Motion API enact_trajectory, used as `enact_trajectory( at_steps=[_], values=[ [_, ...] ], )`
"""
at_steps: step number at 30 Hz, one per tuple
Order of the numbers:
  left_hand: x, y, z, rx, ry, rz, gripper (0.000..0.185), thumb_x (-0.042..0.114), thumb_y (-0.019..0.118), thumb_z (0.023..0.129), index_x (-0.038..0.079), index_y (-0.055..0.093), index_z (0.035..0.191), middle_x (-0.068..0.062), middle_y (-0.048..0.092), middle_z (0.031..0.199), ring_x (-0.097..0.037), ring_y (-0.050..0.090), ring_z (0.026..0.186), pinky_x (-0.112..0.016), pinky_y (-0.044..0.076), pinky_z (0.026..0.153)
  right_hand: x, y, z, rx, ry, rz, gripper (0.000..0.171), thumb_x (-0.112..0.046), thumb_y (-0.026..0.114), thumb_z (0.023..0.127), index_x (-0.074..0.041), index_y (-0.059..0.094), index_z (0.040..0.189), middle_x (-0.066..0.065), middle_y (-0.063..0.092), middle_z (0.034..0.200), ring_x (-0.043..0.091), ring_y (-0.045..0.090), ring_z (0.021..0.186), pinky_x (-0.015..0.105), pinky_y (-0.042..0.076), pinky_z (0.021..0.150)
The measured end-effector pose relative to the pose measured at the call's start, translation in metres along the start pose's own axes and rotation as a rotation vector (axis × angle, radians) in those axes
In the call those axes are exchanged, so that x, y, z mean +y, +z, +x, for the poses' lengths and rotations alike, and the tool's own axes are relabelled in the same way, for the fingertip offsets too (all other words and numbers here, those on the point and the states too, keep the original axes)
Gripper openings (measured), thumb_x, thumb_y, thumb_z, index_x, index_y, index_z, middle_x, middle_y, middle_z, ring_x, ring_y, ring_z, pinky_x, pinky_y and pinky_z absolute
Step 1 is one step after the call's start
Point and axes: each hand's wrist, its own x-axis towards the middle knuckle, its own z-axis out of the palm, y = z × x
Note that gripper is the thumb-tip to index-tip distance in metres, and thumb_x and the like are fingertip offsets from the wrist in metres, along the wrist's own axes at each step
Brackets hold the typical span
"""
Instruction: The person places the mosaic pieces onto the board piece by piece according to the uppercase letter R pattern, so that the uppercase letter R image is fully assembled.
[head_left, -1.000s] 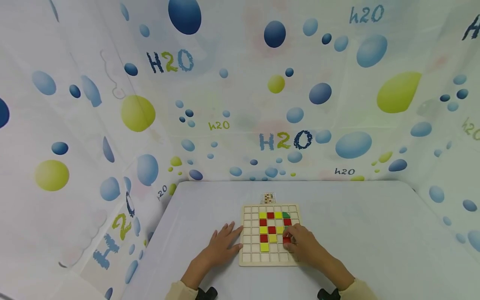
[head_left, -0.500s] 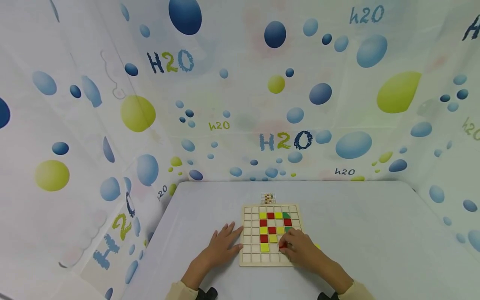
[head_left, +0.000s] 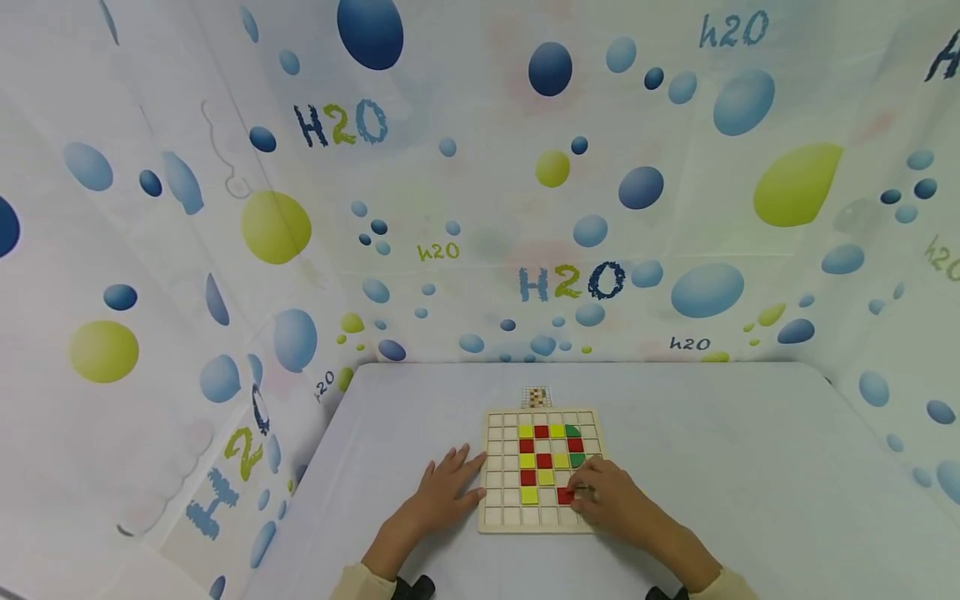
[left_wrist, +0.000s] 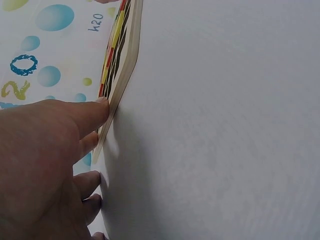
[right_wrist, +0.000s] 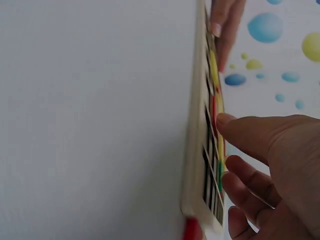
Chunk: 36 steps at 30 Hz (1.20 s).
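Right hand [head_left: 611,500]: fingertips curl onto a red tile [head_left: 566,497], pinching/pressing it into a cell near the lower right of the wooden grid board [head_left: 542,523]. Grip closed on the tile, thumb side hidden in the head view. Right wrist view shows the board edge-on with the fingers [right_wrist: 250,135] right at its surface; it does not show whether the tile is fully seated.

Left hand [head_left: 442,492]: flat, fingers straight, fingertips touching the board's left edge. Open grip, holds nothing, just braces the board. Left wrist view confirms the index fingertip [left_wrist: 100,107] against the board rim [left_wrist: 125,65].

Board lies flat on the white tabletop [head_left: 750,467], near the front edge. Already in cells: yellow tiles [head_left: 528,494], more red ones, two green pieces [head_left: 574,432] at upper right. Small pattern card [head_left: 536,396] lies just beyond the board's far edge.

To do this step well, my read: keep the tile square to the cell walls and lower it flat, not corner first. Press with one fingertip until flush. Keep the left hand bracing so the board doesn't slide. Lift the fingers straight up to avoid dragging neighbours.
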Motion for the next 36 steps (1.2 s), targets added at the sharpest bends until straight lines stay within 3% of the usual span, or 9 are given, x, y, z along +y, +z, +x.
enact_trajectory(
  at_steps=[9,15,23,26,30,36],
  values=[
    [-0.002,0.000,0.001,-0.005,0.005,0.002,0.063,0.040,0.063,0.106,0.015,0.046,0.161,-0.023,0.032,0.170,-0.049,0.025,0.158,-0.077,0.013,0.122,0.029,-0.043,-0.025,-0.049,0.265,0.043,0.051,-0.036,0.094,0.080,-0.018,0.066,0.119,0.000,0.060,0.114,0.018,0.057,0.107,0.045,0.055,0.092],
    [-0.002,0.000,0.001,-0.010,0.006,0.000,0.063,0.040,0.062,0.106,0.014,0.045,0.161,-0.024,0.032,0.170,-0.049,0.025,0.158,-0.077,0.013,0.122,0.049,-0.050,-0.039,-0.100,0.356,0.101,0.045,-0.032,0.091,0.084,-0.014,0.065,0.116,0.001,0.059,0.107,0.018,0.057,0.102,0.046,0.054,0.095],
    [-0.002,0.000,0.001,-0.004,0.010,-0.001,0.063,0.040,0.062,0.106,0.013,0.046,0.161,-0.024,0.032,0.169,-0.049,0.026,0.157,-0.078,0.013,0.121,0.061,-0.053,-0.042,-0.023,0.361,0.115,0.048,-0.025,0.083,0.092,-0.003,0.060,0.129,0.005,0.062,0.106,0.019,0.058,0.095,0.043,0.055,0.086],
    [-0.003,0.001,0.000,-0.001,0.018,-0.002,0.062,0.040,0.062,0.106,0.013,0.046,0.160,-0.025,0.033,0.169,-0.050,0.026,0.157,-0.078,0.014,0.120,0.060,-0.052,-0.042,-0.022,0.371,0.143,0.049,-0.024,0.087,0.089,-0.001,0.059,0.123,0.005,0.060,0.104,0.019,0.056,0.093,0.039,0.053,0.083],
    [-0.003,0.001,0.001,-0.003,0.023,-0.003,0.063,0.039,0.062,0.106,0.013,0.046,0.161,-0.025,0.032,0.169,-0.050,0.026,0.157,-0.079,0.014,0.120,0.055,-0.048,-0.045,-0.038,0.380,0.173,0.037,-0.018,0.086,0.088,-0.005,0.062,0.113,0.005,0.057,0.101,0.018,0.054,0.094,0.035,0.052,0.082],
    [-0.004,0.002,0.002,-0.010,0.017,0.005,0.063,0.041,0.061,0.107,0.015,0.045,0.161,-0.024,0.031,0.170,-0.049,0.025,0.158,-0.078,0.014,0.121,0.050,-0.042,-0.042,-0.030,0.322,0.141,0.024,-0.015,0.082,0.092,-0.010,0.065,0.109,0.002,0.058,0.102,0.015,0.055,0.095,0.037,0.054,0.085]
  ],
)
